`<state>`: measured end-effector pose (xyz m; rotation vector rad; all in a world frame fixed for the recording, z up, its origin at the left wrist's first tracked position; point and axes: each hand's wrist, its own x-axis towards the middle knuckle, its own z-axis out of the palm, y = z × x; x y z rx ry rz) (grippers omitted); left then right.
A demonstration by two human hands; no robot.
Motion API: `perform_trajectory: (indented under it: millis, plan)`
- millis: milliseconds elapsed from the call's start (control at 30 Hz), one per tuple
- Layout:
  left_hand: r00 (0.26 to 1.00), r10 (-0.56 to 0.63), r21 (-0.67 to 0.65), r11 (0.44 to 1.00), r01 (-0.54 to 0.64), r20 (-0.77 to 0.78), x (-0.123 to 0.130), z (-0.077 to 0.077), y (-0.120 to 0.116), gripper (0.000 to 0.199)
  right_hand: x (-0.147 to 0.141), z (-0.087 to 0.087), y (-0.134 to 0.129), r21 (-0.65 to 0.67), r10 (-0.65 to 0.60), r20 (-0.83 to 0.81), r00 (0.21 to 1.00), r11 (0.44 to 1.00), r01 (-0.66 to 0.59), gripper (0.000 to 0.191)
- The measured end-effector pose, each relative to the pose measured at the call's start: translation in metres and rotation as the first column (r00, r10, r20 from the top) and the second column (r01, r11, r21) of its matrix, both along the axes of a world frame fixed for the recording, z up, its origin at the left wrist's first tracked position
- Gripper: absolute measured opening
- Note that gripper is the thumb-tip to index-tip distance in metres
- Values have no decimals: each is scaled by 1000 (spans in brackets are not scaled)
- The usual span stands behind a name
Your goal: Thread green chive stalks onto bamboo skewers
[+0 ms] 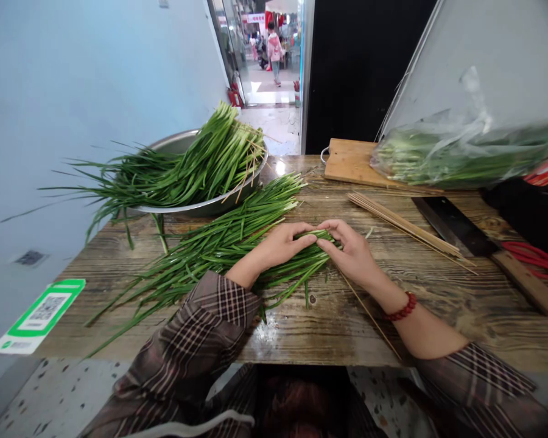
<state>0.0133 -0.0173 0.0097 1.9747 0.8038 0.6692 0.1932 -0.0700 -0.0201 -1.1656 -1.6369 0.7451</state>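
Long green chives (pixel 237 234) lie in a loose pile across the middle of the wooden table. My left hand (pixel 285 243) is closed round a bunch of them near the pale stem ends. From the right, my right hand (pixel 349 249) pinches the same stem ends, its fingertips meeting those of the left. A thin bamboo skewer (pixel 369 313) slants from under my right hand towards the table's front edge; whether the fingers hold its upper end is hidden.
A metal basin (pixel 201 207) heaped with chives stands at the back left. Skewers (pixel 406 228), a cleaver (pixel 456 228), red-handled scissors (pixel 532 258), a cutting board (pixel 351 161) and a bagged bundle of greens (pixel 461 155) lie right. A QR card (pixel 41 313) is at the left edge.
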Motion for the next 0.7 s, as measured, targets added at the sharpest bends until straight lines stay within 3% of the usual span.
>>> perform_trajectory:
  millis: [133, 300, 400, 500, 700]
  plan:
    - [1000, -12, -68, 998, 12, -8, 2, -1, 1, 27, 3, 3, 1, -28, 32, -26, 999, 999, -33, 24]
    - [985, 163, -73, 985, -159, 50, -10, 8, 7, 28, 15, 12, 0, -122, -16, -86, 996, 992, 6, 31]
    - [963, 255, -49, 967, -252, 88, -18, 12, 12, 28, 19, 18, -4, -161, 92, 52, 994, 983, -82, 27]
    - [956, 273, -63, 961, -268, 104, -22, 13, 13, 28, 17, 21, -9, -132, 172, 217, 961, 980, -146, 22]
    - [967, 232, -120, 968, -219, 103, -19, 13, 10, 36, 11, 15, -10, -22, 94, 323, 942, 996, -91, 27]
